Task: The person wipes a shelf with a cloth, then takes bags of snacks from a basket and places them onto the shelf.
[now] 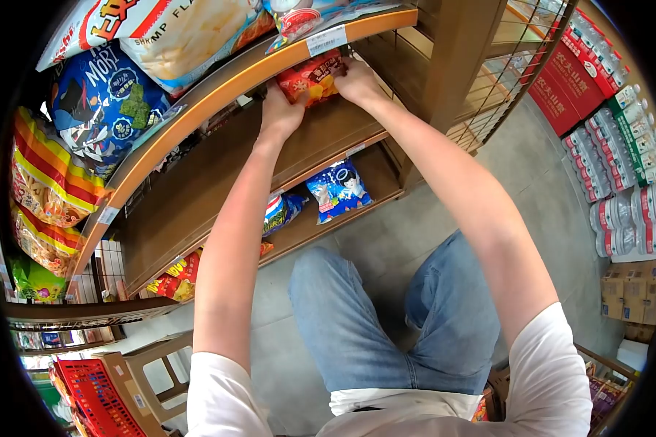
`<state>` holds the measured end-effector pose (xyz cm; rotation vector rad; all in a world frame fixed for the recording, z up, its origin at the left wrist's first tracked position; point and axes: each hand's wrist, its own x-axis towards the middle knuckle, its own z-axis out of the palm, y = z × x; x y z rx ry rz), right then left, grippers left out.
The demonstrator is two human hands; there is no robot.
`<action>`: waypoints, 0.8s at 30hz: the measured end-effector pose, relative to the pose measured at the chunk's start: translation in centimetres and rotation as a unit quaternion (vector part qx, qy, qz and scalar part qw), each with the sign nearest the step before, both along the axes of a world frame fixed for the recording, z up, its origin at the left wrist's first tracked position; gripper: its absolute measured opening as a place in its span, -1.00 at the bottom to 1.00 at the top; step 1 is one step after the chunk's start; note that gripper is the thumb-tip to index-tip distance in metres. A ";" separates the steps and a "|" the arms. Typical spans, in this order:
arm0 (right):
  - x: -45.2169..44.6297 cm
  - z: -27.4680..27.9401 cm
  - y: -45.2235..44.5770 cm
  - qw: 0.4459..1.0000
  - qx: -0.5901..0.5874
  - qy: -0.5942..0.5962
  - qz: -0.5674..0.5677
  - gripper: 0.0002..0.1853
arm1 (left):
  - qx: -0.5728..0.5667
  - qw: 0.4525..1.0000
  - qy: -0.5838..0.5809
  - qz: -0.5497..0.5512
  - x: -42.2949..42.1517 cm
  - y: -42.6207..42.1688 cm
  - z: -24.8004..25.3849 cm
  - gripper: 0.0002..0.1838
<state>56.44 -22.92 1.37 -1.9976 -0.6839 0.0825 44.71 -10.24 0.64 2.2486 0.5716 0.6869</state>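
Observation:
A red snack bag (pixel 310 79) is held between my two hands at the right end of the middle shelf (pixel 219 167), just below the upper shelf's orange edge. My left hand (pixel 281 111) grips the bag's left side, its fingers partly hidden behind the bag. On the opposite side, my right hand (pixel 357 80) is closed on the bag's right edge. Both arms are stretched forward. On the lower shelf beneath lies a blue snack bag (pixel 339 191) with a cartoon figure, close to another blue bag (pixel 283 211).
Large snack bags (pixel 190 40) fill the upper shelf. Red and yellow packets (pixel 179 277) sit low at the left. A red basket (pixel 99 397) and a step stool (pixel 164 375) stand at lower left. Bottled water packs (pixel 597 156) and cartons (pixel 634 291) line the right side.

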 end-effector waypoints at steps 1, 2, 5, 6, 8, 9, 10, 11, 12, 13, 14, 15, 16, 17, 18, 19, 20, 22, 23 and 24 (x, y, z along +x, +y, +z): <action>0.0 0.0 -0.1 1.000 0.001 0.006 0.006 -0.71 | 0.003 1.000 -0.007 -0.004 0.0 0.1 -0.2 -0.46; -0.2 -0.1 -0.3 1.000 0.002 0.006 0.004 -0.71 | 0.004 1.000 -0.007 -0.006 0.0 0.3 -0.3 -0.46; -0.5 0.2 -0.6 0.999 0.039 0.005 0.005 -0.69 | -0.027 0.998 -0.026 -0.048 0.2 0.6 -0.5 -0.42; -0.6 0.2 -0.8 1.000 0.026 -0.002 -0.009 -0.68 | -0.048 0.997 -0.044 -0.041 0.0 0.4 -0.8 -0.39; -1.3 0.9 -1.5 1.000 0.014 -0.011 -0.026 -0.67 | -0.068 0.995 -0.065 -0.038 -1.0 -0.8 -0.1 -0.36; -1.6 1.4 -2.2 1.000 0.005 0.012 -0.023 -0.65 | -0.047 0.997 -0.068 0.005 -1.8 -1.7 0.6 -0.33; -2.2 1.9 -2.9 0.999 -0.004 0.034 -0.019 -0.63 | -0.026 0.996 -0.070 0.050 -2.7 -2.7 1.3 -0.30; -2.8 1.8 -3.9 1.000 0.001 -0.001 -0.003 -0.62 | -0.071 0.991 -0.110 0.028 -3.7 -3.7 1.7 -0.26; -3.6 1.3 -4.8 0.999 0.043 -0.005 0.000 -0.63 | -0.068 0.991 -0.117 0.025 -4.8 -4.8 2.1 -0.33; -4.6 0.5 -5.8 0.996 0.084 -0.006 0.002 -0.64 | -0.116 0.982 -0.150 -0.007 -5.8 -5.7 1.9 -0.42; -6.4 1.2 -7.8 0.997 0.068 -0.026 0.016 -0.69 | -0.163 0.969 -0.184 -0.038 -6.6 -6.5 1.9 -0.51; -7.8 1.5 -9.4 0.996 0.087 0.002 0.028 -0.71 | -0.178 0.957 -0.224 -0.045 -7.4 -7.6 1.7 -0.60; -9.2 2.1 -10.7 0.994 0.103 0.019 0.036 -0.74 | -0.194 0.943 -0.264 -0.051 -8.2 -8.8 1.5 -0.69; -10.8 3.0 -11.7 0.988 0.137 0.065 0.038 -0.76 | -0.203 0.937 -0.277 -0.058 -9.2 -9.9 1.7 -0.77; -11.8 3.9 -12.6 0.984 0.151 0.079 0.044 -0.79 | -0.206 0.934 -0.287 -0.054 -10.2 -11.0 1.9 -0.81; -12.7 4.4 -13.4 0.982 0.166 0.086 0.039 -0.80 | -0.228 0.926 -0.297 -0.053 -11.0 -12.0 2.0 -0.84; -13.4 4.6 -14.0 0.978 0.181 0.096 0.034 -0.81 | -0.249 0.918 -0.305 -0.053 -11.8 -12.7 1.9 -0.86; -14.2 3.9 -15.0 0.978 0.164 0.126 0.034 -0.81 | -0.277 0.909 -0.303 -0.071 -13.1 -13.3 1.4 -0.87; -14.3 3.4 -15.3 0.976 0.148 0.157 0.034 -0.80 | -0.303 0.900 -0.299 -0.089 -13.2 -13.4 1.2 -0.88; -14.3 2.9 -15.2 0.975 0.151 0.158 0.034 -0.80 | -0.301 0.902 -0.298 -0.090 -13.0 -13.1 0.8 -0.88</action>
